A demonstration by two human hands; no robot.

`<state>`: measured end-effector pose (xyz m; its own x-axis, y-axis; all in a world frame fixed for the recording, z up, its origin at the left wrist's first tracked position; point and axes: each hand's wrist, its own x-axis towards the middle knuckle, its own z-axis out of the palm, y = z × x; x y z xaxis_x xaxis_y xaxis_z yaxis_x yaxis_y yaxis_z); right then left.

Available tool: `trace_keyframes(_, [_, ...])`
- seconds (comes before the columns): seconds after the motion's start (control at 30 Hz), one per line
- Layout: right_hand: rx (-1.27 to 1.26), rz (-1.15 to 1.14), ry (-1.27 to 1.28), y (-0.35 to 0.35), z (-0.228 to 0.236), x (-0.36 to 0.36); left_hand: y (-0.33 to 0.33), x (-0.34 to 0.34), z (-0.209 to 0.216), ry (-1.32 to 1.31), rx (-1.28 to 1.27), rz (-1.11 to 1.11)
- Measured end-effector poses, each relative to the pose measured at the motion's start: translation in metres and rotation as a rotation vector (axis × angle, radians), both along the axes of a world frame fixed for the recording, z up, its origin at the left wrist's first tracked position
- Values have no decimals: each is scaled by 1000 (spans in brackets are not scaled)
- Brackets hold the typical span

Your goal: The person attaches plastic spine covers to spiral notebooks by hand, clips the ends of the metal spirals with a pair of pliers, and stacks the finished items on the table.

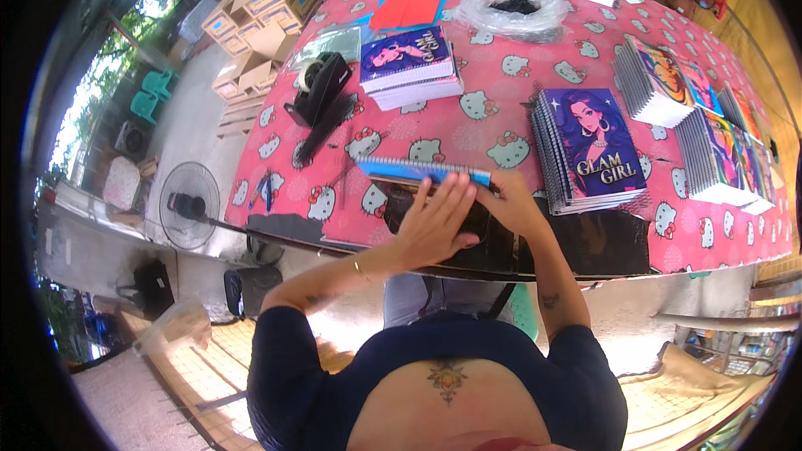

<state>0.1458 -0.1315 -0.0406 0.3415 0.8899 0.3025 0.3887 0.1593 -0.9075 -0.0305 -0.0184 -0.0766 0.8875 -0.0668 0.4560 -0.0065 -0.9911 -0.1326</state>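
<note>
A spiral-bound notebook (376, 169) with a blue strip showing stands tilted on its edge near the table's front, its coil along the top. My right hand (511, 203) is closed on its right end, thumb by the coil. Stretched nearly straight, the fingers of my left hand (443, 217) lie against its near side and reach the coil; the thumb is apart. Most of the notebook's near face is hidden by my hands. To the right lies a stack of purple-covered spiral notebooks (589, 146). Another notebook stack (409, 67) sits farther back, left of centre.
A black tape dispenser (322, 88) stands at the left, with pens (266, 190) nearer the edge. Red sheets (409, 8) and a clear plastic bag (510, 12) lie at the back. More notebook stacks (723, 154) line the right. A fan (190, 205) stands beside the table.
</note>
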Motion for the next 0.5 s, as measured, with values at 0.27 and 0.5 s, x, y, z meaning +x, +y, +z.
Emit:
trace_keyframes(0.27, [27,-32,-146,2,-6,4,-15,5,24,-71,-200,-44])
trace_keyframes(0.5, [60,-26,-38,-15,25,12,24,31,80,-134,-388,2])
